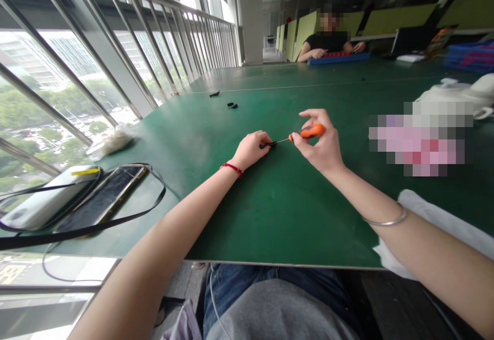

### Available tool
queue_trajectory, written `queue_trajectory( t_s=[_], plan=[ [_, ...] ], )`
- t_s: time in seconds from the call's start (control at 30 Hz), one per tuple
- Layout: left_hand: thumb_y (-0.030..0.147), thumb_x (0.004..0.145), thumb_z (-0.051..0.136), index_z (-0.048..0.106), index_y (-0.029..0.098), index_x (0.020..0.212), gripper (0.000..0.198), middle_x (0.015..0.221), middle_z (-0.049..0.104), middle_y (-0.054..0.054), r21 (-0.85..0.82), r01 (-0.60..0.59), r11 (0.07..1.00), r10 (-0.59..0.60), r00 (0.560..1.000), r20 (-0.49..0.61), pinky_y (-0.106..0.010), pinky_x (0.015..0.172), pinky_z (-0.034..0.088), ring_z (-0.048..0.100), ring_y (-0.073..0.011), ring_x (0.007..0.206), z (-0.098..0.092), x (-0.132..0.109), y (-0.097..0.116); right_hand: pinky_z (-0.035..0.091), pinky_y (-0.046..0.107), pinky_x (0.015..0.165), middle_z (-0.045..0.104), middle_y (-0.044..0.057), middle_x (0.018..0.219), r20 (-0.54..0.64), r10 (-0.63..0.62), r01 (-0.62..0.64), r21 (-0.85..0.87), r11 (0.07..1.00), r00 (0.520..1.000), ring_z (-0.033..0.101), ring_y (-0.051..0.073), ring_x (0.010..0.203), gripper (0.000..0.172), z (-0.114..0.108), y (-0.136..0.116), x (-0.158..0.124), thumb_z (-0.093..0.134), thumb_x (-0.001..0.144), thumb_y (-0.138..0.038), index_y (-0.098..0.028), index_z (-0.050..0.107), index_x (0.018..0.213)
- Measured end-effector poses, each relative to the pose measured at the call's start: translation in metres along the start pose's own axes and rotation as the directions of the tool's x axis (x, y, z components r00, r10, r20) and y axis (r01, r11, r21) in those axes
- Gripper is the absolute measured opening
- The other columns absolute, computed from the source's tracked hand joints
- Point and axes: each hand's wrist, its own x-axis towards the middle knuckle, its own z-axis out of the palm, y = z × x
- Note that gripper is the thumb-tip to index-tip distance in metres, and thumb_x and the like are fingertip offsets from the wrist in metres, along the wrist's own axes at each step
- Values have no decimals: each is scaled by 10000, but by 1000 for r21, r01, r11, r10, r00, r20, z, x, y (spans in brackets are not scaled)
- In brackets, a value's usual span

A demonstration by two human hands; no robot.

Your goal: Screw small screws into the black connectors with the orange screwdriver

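My left hand [252, 148], with a red bracelet at the wrist, holds a small black part [269, 145] low over the green table [247, 216]. My right hand [322, 144] grips a screwdriver [312, 131] by its orange and black handle, between thumb and fingers. The thin metal shaft points left, and its tip meets the black part. How the tip sits in the part is too small to tell. Farther back on the table lie small black pieces [232, 105] and another dark piece [214, 94].
At the left are a phone [106, 196], a white device [52, 196] with a black strap, and a plastic bag [111, 140]. White cloth [443, 221] lies by my right forearm. Beyond the table's far side, a person [328, 44] sits at a blue tray [339, 59].
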Motion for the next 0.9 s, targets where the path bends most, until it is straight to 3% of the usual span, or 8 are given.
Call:
queue_trajectory(
  t_s=[0.13, 0.3, 0.37, 0.43, 0.5, 0.63, 0.8, 0.9],
  plan=[
    [151, 738, 551, 670, 167, 855, 168, 887, 670, -34, 4, 0, 1000, 0, 1000, 0, -262, 734, 522, 635, -164, 809, 0, 0, 0, 457, 354, 734, 585, -22, 590, 9, 24, -23, -68, 997, 1000, 581, 169, 586, 111, 0, 1, 0, 601, 724, -332, -225, 608, 755],
    [148, 739, 547, 667, 172, 855, 169, 897, 671, -29, 5, 10, 1000, -10, 1000, 11, -265, 748, 525, 636, -163, 823, 0, 0, 1, 467, 331, 687, 594, -38, 666, -32, -18, 18, -16, 1000, 999, 566, 152, 565, 342, 0, 2, 0, 619, 678, -292, -228, 570, 1011],
    [148, 741, 546, 668, 171, 858, 170, 898, 671, -30, 7, 6, 1000, -6, 1000, 9, -266, 745, 524, 636, -164, 821, 0, 0, 1, 453, 312, 638, 556, -43, 566, -3, 18, -18, -45, 999, 1000, 540, 146, 517, 171, 0, 2, 1, 604, 712, -337, -230, 603, 845],
    [148, 740, 549, 669, 169, 859, 170, 897, 671, -33, 6, 0, 1000, 0, 1000, 4, -266, 739, 523, 636, -165, 817, 0, 0, 0, 446, 308, 635, 524, -36, 494, 20, 43, -42, -71, 997, 999, 538, 149, 506, 139, 0, 1, 1, 579, 745, -359, -228, 610, 709],
    [149, 739, 552, 669, 168, 853, 164, 895, 671, -33, 4, -3, 1000, 3, 1000, 1, -263, 734, 522, 635, -164, 814, 0, 0, -1, 457, 326, 699, 539, -33, 517, 6, 28, -27, -78, 997, 1000, 560, 158, 541, 117, -1, 0, 0, 581, 735, -325, -227, 639, 763],
    [143, 736, 555, 670, 166, 853, 165, 889, 669, -32, -9, -7, 1000, 7, 1000, 1, -260, 734, 522, 635, -162, 813, 1, 0, -1, 469, 336, 751, 583, -36, 667, -42, -25, 25, -8, 1000, 999, 585, 162, 603, 386, 0, 1, 0, 605, 664, -238, -221, 573, 1049],
    [146, 741, 555, 670, 168, 857, 164, 895, 669, -33, -4, -3, 1000, 3, 1000, 4, -263, 741, 523, 634, -163, 815, 0, -1, 0, 441, 290, 599, 514, -46, 554, 23, 59, -59, -21, 998, 998, 532, 141, 516, 175, 0, 1, 1, 602, 727, -348, -228, 588, 855],
    [143, 739, 555, 670, 168, 861, 169, 899, 669, -33, -3, -1, 1000, 1, 1000, 5, -261, 742, 522, 633, -161, 815, 0, 0, 0, 465, 307, 684, 562, -26, 645, -50, 25, -25, -7, 1000, 998, 572, 157, 610, 275, 0, 1, 1, 616, 707, -308, -217, 573, 963]
  ],
)
